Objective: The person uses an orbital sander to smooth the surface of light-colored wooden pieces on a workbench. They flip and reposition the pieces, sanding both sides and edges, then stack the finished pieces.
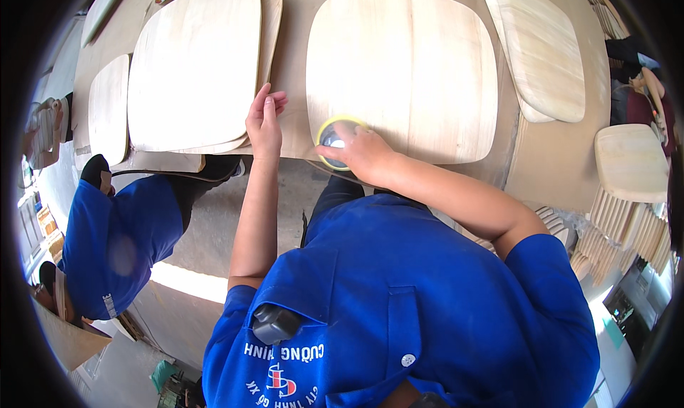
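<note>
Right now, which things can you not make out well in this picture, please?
All in the head view:
Round thing: partly covered by the right hand.
Lower panel: mostly hidden by the upper panel.
Black object: one end hidden inside the pocket.
Corner panel: cut off by the top edge.
Left hand: I cannot tell whether it touches the panels behind.
</note>
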`<state>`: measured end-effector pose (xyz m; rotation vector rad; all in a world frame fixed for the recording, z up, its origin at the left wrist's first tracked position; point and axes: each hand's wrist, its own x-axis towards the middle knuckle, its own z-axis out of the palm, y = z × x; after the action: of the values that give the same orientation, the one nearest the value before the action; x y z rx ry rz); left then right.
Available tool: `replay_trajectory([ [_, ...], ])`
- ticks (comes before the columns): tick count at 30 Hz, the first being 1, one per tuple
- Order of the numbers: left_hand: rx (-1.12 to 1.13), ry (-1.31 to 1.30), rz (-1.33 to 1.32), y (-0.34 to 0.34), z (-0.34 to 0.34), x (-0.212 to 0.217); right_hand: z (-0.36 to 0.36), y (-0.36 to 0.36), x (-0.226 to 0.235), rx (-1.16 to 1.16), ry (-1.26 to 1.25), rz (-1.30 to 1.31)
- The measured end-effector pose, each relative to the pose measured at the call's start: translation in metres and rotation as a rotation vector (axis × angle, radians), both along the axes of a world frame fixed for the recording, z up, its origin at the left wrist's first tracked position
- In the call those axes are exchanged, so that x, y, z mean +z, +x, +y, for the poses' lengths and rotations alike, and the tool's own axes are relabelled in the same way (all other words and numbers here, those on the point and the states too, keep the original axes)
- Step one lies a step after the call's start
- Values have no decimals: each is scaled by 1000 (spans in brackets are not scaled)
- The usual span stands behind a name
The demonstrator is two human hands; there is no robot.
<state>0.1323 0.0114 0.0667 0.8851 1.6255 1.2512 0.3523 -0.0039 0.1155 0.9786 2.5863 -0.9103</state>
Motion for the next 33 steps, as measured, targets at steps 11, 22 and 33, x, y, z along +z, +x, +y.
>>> replay_trajectory([
  [11, -20, -53, -19, -12, -11, -6, -36, 90, 10, -81, 63, -173],
  [22, -41, -33, -1, -13, -13, -5, 16, -16, 5, -181, 15, -17],
  [33, -47, -65, -37, -13, -19, -15, -6, 2, 17, -153, 8, -134],
])
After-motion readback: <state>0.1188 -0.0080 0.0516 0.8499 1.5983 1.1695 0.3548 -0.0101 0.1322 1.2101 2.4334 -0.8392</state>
